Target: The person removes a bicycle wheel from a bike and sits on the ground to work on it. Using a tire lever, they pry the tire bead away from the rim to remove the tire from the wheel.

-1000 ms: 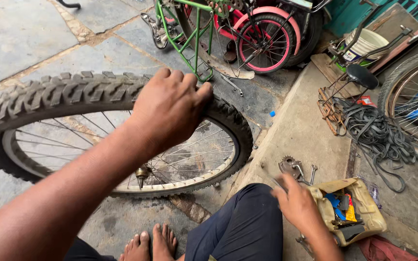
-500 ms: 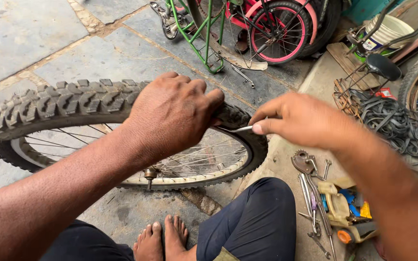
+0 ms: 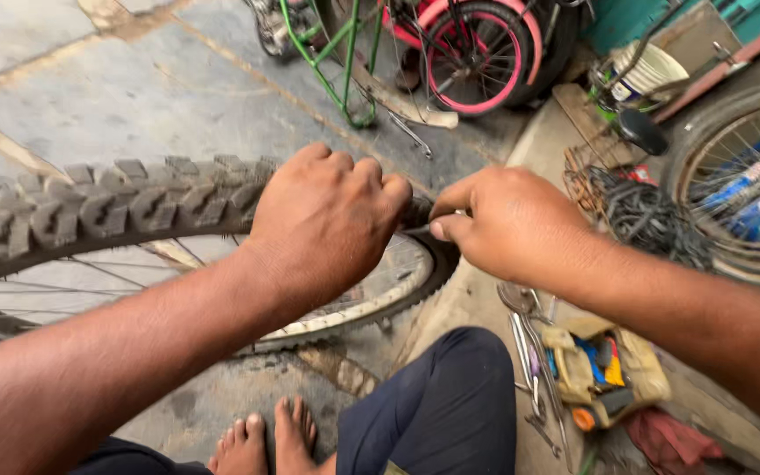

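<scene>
A bicycle wheel with a knobby black tyre [image 3: 107,207] stands upright in front of me, its silver rim [image 3: 345,312] and spokes showing below. My left hand [image 3: 323,220] is clenched over the top of the tyre at its right end. My right hand [image 3: 507,220] pinches a thin metal tool [image 3: 424,229] whose tip points at the tyre right beside my left hand. Most of the tool is hidden in my fingers.
A small tan tool pouch [image 3: 604,369] and loose metal tools [image 3: 529,352] lie on the ground at lower right. A pink-rimmed wheel [image 3: 485,57], a green bike frame [image 3: 345,53], a coil of cables [image 3: 653,220] and another wheel [image 3: 741,185] stand behind. My bare feet [image 3: 266,440] are below.
My right hand came up from the tool pouch with a thin metal tool and moved to the tyre beside my left hand. The view has drawn closer to the wheel.
</scene>
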